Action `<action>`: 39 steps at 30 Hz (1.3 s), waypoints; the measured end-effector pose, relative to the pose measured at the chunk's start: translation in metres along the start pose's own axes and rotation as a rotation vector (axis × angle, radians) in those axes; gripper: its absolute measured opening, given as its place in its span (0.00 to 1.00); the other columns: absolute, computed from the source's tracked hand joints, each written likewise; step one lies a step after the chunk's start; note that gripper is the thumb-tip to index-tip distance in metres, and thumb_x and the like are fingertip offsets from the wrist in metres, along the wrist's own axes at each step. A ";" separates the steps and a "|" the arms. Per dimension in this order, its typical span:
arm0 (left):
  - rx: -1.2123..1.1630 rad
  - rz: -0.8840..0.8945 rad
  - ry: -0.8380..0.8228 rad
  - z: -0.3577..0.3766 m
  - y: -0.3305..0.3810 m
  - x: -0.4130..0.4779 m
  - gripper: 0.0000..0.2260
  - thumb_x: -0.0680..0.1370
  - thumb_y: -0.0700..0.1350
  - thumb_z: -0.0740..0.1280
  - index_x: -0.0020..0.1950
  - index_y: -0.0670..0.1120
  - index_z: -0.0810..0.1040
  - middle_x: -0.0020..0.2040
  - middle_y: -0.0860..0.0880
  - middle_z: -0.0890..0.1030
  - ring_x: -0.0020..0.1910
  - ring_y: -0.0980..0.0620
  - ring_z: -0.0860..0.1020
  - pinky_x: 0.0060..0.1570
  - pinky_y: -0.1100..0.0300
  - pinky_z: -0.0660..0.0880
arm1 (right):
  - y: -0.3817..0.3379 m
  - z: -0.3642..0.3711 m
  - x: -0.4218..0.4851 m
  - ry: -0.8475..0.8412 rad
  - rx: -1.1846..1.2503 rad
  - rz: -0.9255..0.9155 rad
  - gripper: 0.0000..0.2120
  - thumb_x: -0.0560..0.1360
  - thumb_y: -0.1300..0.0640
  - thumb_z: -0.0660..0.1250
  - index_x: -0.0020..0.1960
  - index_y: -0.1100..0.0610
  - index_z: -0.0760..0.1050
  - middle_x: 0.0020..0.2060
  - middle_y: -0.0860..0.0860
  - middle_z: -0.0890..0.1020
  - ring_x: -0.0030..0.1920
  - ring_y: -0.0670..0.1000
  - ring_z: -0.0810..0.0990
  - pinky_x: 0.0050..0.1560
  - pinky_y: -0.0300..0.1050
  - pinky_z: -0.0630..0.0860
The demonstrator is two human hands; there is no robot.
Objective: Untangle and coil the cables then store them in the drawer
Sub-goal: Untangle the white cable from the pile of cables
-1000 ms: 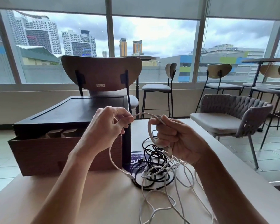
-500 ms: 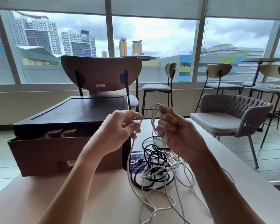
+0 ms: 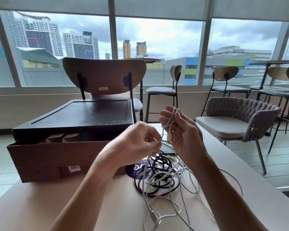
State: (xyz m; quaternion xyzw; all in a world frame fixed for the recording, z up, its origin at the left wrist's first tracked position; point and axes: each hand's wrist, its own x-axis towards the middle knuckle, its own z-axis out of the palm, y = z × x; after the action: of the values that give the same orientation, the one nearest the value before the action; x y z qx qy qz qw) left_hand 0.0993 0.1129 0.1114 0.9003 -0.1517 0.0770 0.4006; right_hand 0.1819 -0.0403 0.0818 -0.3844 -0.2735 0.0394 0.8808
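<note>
In the middle of the frame both hands are raised above the tabletop [image 3: 73, 205], close together but not touching. The right hand [image 3: 183, 135] stands palm-inward with its fingers half curled, and several turns of a white cable [image 3: 171, 119] are looped around them; a beige plug [image 3: 169, 139] hangs against the palm. The left hand [image 3: 135, 144], just left of it, pinches the same cable between thumb and fingertips, and the strand drops from there to the tabletop.

Below the hands, at lower centre, the rest of the white cable sprawls in loose loops, ending in a flat connector [image 3: 153, 215] near the bottom edge. It is tangled over a black cable [image 3: 158, 182] lying in a rough coil. Under that coil sits a dark round card [image 3: 137, 169] with white print; only a large "G" can be made out, the smaller lines being too blurred.

At left of centre a brown wooden drawer [image 3: 57, 157] stands pulled out from a black box [image 3: 83, 114], with wooden dividers showing inside. A small white label [image 3: 74, 167] on its front is illegible. Behind the box, a wooden chair [image 3: 105, 72] carries a little sticker [image 3: 103, 88], also unreadable. Through the window at upper right, a building sign [image 3: 238, 50] is too blurred to read.
</note>
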 end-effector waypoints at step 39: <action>-0.078 -0.190 0.273 -0.045 -0.033 -0.004 0.10 0.84 0.39 0.61 0.60 0.43 0.81 0.52 0.48 0.85 0.53 0.54 0.83 0.53 0.66 0.78 | -0.001 0.001 -0.006 -0.308 0.015 0.257 0.18 0.81 0.62 0.56 0.66 0.70 0.72 0.33 0.50 0.70 0.30 0.44 0.67 0.46 0.41 0.76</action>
State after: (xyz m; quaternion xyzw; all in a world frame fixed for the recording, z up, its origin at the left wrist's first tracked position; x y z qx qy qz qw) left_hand 0.1063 0.1679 0.1171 0.8755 -0.0129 0.1542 0.4577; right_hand 0.1765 -0.0422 0.0802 -0.3989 -0.3534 0.2118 0.8192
